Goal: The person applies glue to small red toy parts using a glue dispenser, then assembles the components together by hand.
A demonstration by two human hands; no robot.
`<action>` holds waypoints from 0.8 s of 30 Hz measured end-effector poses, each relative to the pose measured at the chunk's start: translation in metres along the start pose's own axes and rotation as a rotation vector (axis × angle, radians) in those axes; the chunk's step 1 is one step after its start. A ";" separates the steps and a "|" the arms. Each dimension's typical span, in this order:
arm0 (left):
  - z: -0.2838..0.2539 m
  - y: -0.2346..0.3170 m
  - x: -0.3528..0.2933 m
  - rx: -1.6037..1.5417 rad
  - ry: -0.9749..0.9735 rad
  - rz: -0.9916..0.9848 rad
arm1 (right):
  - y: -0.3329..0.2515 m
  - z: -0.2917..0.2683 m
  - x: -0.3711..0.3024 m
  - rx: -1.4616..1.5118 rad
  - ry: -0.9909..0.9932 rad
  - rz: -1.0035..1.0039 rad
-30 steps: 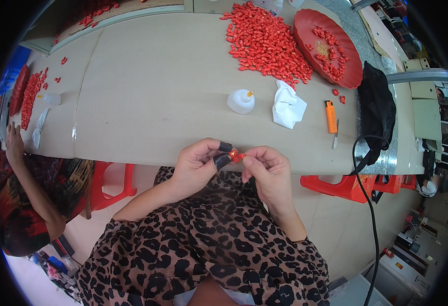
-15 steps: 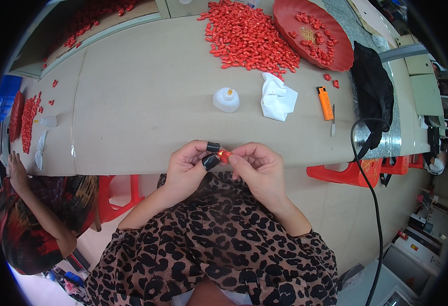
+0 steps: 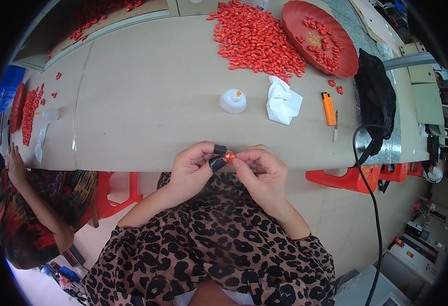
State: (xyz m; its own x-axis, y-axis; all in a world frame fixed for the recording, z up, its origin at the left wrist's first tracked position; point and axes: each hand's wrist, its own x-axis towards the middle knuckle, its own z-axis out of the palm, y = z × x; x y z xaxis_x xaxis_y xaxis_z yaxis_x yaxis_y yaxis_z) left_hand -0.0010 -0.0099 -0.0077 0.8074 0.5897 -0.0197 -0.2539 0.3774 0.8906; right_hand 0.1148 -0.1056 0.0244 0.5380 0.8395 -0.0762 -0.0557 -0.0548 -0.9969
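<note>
Red and glossy, a small piece (image 3: pixel 229 157) sits pinched between your left hand (image 3: pixel 188 171), in black finger wraps (image 3: pixel 217 163), and your bare right hand (image 3: pixel 265 173), near the table (image 3: pixel 147 112) edge; one slackened fingertip could drop it onto your leopard-print clothing (image 3: pixel 208 229).

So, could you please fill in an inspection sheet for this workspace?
Surface: grey table, a seam toward its left.
Work things: red piece in hand; red pile beside a red tray holding more.
Clutter: white bottle, crumpled tissue, orange lighter, black bag.
Hands: left hand, thumb and forefinger black-wrapped, pinches the piece; right hand pinches its other side.
Cables: black cable, looped by the bag, running downward.
Surroundings: co-worker's arm at left; red stools.
</note>
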 end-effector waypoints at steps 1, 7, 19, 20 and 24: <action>0.000 -0.001 0.000 0.006 -0.003 -0.007 | 0.000 0.000 0.000 -0.056 -0.003 -0.036; -0.002 -0.004 -0.001 0.041 -0.005 0.044 | -0.001 0.000 -0.002 0.109 -0.013 0.193; -0.006 -0.005 -0.001 0.142 -0.040 0.092 | -0.007 -0.006 0.002 -0.286 -0.088 -0.200; -0.005 -0.004 -0.001 0.140 -0.040 0.090 | -0.008 -0.007 0.002 -0.288 -0.088 -0.198; -0.007 -0.002 -0.001 0.222 -0.056 0.123 | -0.007 -0.007 0.002 -0.312 -0.109 -0.163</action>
State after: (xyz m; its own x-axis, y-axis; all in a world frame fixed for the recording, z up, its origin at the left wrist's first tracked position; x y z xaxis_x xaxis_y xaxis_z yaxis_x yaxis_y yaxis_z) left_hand -0.0044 -0.0064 -0.0124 0.8075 0.5787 0.1141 -0.2334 0.1358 0.9629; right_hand 0.1224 -0.1071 0.0309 0.4252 0.9024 0.0694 0.2917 -0.0640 -0.9544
